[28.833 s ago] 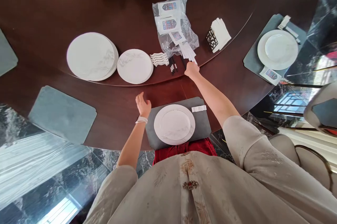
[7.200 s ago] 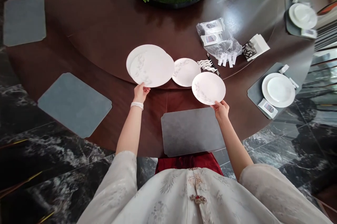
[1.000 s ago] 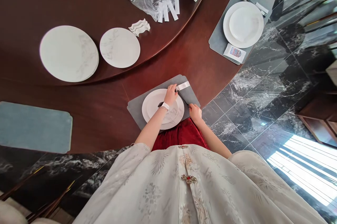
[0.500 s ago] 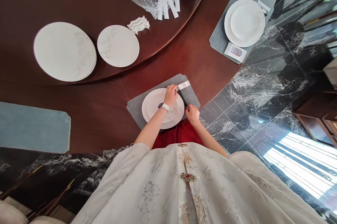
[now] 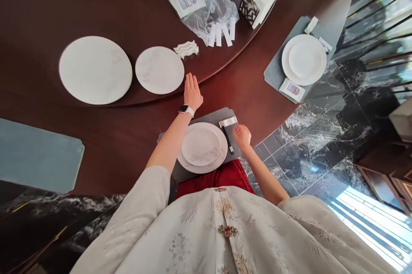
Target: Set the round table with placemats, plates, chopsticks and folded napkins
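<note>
L hand (image 5: 193,92) is palm-down, fingers straight and close together, w/ nothing in its grip. R hand (image 5: 242,136) is half-curled, fingers bent, no object visible in it; can't tell if it touches the mat.

Black chopsticks (image 5: 226,137) lie just L of R hand, apart from its fingers, and nearer the body than L hand, off to its R. Their far ends meet a white strip (image 5: 231,121), just ahead of R hand. Both sit on a grey mat (image 5: 216,118).

Farther L of R hand, also on the mat: a small plate (image 5: 201,146) inside a large plate (image 5: 222,156), approx. below L wrist.

L fingertips are right by a round plate (image 5: 159,70) on their L; contact unclear. Well L of that hand is a bigger plate (image 5: 95,70). Wavy white pieces (image 5: 186,49) are just ahead of L fingertips; a clear bag (image 5: 206,8) w/ 4 white slips (image 5: 226,35) is farther out on the bench (image 5: 247,81), btwn both hands' lines.
</note>
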Demonstrator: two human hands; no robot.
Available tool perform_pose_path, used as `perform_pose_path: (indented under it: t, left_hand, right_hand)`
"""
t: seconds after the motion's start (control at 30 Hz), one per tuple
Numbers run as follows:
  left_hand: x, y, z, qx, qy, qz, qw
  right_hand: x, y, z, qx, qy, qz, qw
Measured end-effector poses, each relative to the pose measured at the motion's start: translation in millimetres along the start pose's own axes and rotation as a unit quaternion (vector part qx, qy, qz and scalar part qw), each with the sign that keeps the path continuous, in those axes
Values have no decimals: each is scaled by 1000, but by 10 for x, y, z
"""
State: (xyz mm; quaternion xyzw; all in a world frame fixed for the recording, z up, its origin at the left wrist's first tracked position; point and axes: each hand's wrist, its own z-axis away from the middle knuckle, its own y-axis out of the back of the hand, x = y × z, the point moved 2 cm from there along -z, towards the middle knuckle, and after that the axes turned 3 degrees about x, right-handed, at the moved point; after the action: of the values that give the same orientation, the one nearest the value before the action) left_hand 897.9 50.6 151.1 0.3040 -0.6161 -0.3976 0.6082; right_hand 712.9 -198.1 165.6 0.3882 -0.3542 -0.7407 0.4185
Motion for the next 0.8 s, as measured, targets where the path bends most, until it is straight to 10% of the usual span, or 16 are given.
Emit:
perform_pose_path:
  t: [0.23,0.37,0.6,0.8]
  left_hand:
    - [-120,48,-42,-19,17,-52,998]
    - [-221,137,-5,-33,-4,-60,998]
    - [-359,191,74,-31,3,-65,997]
    - [-420,289,122,-84,8,-96,992]
  right_hand:
    - [-1394,980,-2875,186,77,-182,962]
    - [-1797,1072,-3536,238,17,-166,957]
    - [-1610,1088,-3255,147,-25,-231,962]
    - [-767,1040,-1840,67,27,-497,865]
